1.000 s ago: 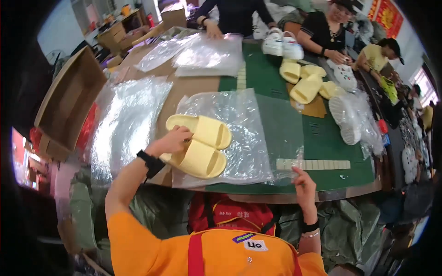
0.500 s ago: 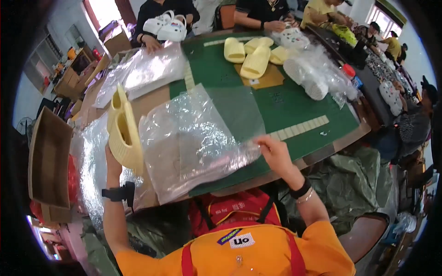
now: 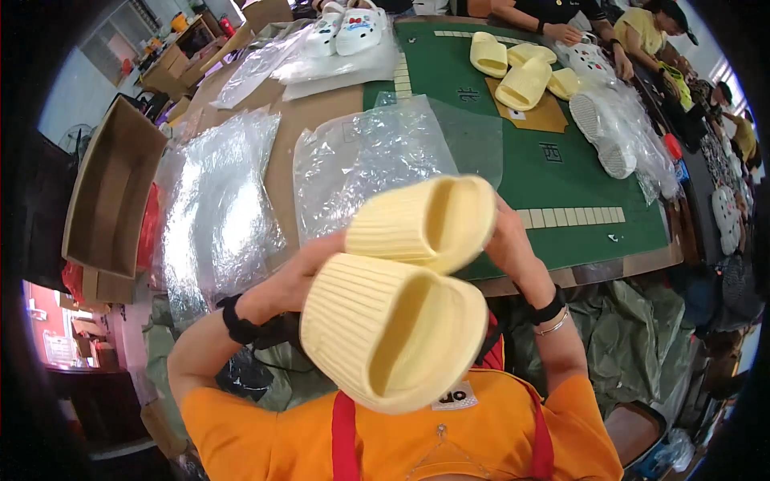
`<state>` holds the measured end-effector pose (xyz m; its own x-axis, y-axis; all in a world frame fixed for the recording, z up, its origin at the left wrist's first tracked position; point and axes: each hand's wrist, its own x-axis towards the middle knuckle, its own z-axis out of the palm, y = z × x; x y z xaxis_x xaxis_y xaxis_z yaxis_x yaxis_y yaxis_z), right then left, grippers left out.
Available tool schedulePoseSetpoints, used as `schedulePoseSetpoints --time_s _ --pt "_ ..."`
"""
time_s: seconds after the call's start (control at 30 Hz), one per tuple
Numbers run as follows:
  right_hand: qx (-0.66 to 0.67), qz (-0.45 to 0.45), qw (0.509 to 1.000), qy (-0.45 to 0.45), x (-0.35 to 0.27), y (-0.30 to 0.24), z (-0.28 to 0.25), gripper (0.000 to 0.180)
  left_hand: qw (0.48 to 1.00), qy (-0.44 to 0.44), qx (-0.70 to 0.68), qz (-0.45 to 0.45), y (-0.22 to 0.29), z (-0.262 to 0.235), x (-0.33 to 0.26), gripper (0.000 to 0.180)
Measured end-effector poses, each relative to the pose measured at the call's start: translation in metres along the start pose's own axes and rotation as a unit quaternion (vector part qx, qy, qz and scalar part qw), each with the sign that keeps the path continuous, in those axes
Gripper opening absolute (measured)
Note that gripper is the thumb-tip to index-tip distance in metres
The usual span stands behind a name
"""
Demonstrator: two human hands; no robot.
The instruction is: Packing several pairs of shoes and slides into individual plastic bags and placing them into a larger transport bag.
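A pair of pale yellow ribbed slippers (image 3: 401, 321) is held up close in front of my chest, one slipper above the other. My left hand (image 3: 314, 268) grips them from the left, its fingers mostly hidden behind the ribbed straps. At the heel of the upper slipper, my right hand (image 3: 511, 240) closes around the edge, with its fingertips out of sight behind the sole. Beyond the slippers a clear plastic bag (image 3: 353, 156) lies flat on the table, partly over the green mat (image 3: 437, 60). Neither hand touches this bag.
More yellow slippers (image 3: 523, 84) lie on the mat. A stack of shiny clear bags (image 3: 216, 208) covers the left table edge, near an open cardboard box (image 3: 112, 200). White clogs (image 3: 357, 32) rest at the far side. Bagged white shoes (image 3: 603, 136) lie right; co-workers sit beyond.
The slippers have moved from the left to the centre, close to my chest. My right hand has let go of the clear bag and come to the slippers. The view has shifted.
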<state>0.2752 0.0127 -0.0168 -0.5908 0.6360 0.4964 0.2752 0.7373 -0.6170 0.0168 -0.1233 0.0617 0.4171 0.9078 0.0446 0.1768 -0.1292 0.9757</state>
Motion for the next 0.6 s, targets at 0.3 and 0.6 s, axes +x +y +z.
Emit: schedulePoseSetpoints --time_s 0.3,0.6 --pt "0.116 0.050 0.991 -0.037 -0.009 -0.012 -0.007 0.051 0.979 0.041 0.200 -0.020 -0.070 0.006 0.014 0.033" --pt "0.097 -0.049 0.992 -0.068 -0.002 -0.029 -0.003 0.052 0.934 0.242 0.257 -0.062 -0.097 0.015 0.011 0.021"
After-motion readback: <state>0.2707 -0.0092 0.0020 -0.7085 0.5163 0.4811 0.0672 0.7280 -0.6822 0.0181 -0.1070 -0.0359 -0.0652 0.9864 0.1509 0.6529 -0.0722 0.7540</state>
